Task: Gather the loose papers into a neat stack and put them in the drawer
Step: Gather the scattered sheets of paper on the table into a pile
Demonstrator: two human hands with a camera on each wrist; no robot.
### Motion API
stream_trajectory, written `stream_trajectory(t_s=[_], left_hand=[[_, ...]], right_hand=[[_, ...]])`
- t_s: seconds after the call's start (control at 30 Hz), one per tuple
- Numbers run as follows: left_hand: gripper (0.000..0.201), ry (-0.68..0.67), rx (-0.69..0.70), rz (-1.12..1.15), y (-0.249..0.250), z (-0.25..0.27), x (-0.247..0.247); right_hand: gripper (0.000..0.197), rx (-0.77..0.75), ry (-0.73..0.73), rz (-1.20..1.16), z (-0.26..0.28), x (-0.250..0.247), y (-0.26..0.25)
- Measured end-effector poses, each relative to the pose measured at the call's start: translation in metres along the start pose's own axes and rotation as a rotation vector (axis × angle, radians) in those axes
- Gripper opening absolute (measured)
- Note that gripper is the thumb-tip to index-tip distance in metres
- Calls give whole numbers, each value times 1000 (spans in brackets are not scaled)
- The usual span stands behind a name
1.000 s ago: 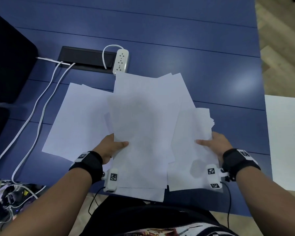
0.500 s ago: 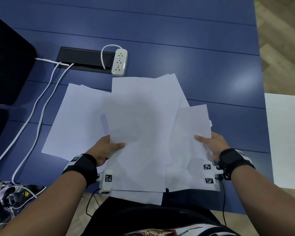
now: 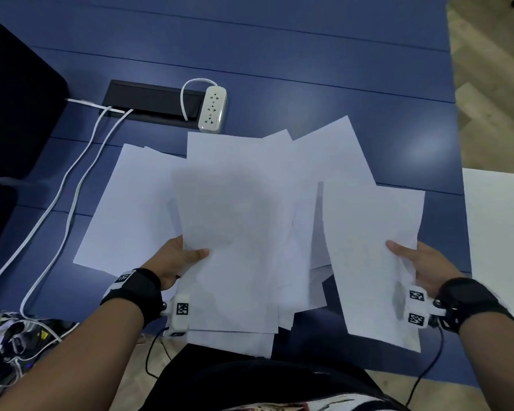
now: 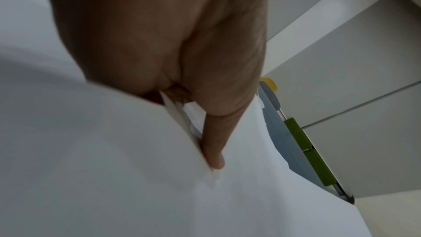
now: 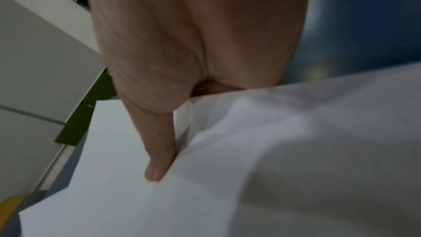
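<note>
Papers (image 3: 238, 232) lay fanned over the near half of the blue table (image 3: 309, 69), and part of them was up in the person's two hands. Nearest the body, the left hand (image 3: 175, 259) pinched a thick, uneven sheaf at its left edge, thumb on top and fingers beneath, the lower corners hanging past the table's near edge. The left wrist view showed that thumb (image 4: 214, 143) pressed flat on the top sheet with several page edges wedged below it. The right hand (image 3: 422, 262) gripped a smaller separate bundle (image 3: 371, 256) by its right edge in the same way, thumb over the sheet, the paper buckling beside it in the right wrist view. Between the two bundles a dark gap of table showed. Farther out, more sheets rested flat on the table, one spread to the left (image 3: 131, 209) and one angled to the right (image 3: 330, 155). Beyond them sat a white power strip (image 3: 212, 109) beside a black cable tray (image 3: 152, 102), with white cables (image 3: 72, 185) trailing to the left edge.
</note>
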State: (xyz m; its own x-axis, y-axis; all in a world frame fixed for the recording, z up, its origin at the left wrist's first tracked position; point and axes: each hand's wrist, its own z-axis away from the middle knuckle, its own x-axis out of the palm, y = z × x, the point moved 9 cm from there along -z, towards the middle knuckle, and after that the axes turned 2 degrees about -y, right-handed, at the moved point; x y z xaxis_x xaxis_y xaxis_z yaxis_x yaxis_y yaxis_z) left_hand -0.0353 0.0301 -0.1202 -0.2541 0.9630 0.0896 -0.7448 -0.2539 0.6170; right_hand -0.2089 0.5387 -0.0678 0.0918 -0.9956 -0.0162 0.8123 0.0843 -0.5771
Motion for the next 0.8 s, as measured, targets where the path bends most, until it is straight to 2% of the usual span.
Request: stream_trajectory(t_s=[0.03,0.1,0.17,0.27,0.3,0.33,0.43,0.47,0.57,0.8], left_hand=[[89,18,-2,-8,-1,-1,0],[54,48,-13,16,0,-2,5],[40,77,-24,27,-3,-3,7],[38,85,-38,25,-7,-5,9],[38,80,-39,20,-7,-5,8],[38,74,-40,12,-7,-6,8],[38,69,-42,-22,-8,-8,6],[39,70,-43,-24,-9,-9,5],[41,79,-44,-21,-12,-12,3],[43,70,-54,-25,-18,-14,1]], right_hand=[[29,15,-31,16,6,3,0],[29,48,-69,79,12,7,7],[35,61,-53,189,12,6,16],[88,-78,43,595,2,-4,15],[95,-138,62,641,-1,-6,13],[92,-183,65,640,-4,-6,11],[45,-283,84,540,-8,7,-6],[36,-304,83,521,-12,11,-11],[31,-291,82,514,-25,21,-17],[28,-145,43,356,-31,17,-12]])
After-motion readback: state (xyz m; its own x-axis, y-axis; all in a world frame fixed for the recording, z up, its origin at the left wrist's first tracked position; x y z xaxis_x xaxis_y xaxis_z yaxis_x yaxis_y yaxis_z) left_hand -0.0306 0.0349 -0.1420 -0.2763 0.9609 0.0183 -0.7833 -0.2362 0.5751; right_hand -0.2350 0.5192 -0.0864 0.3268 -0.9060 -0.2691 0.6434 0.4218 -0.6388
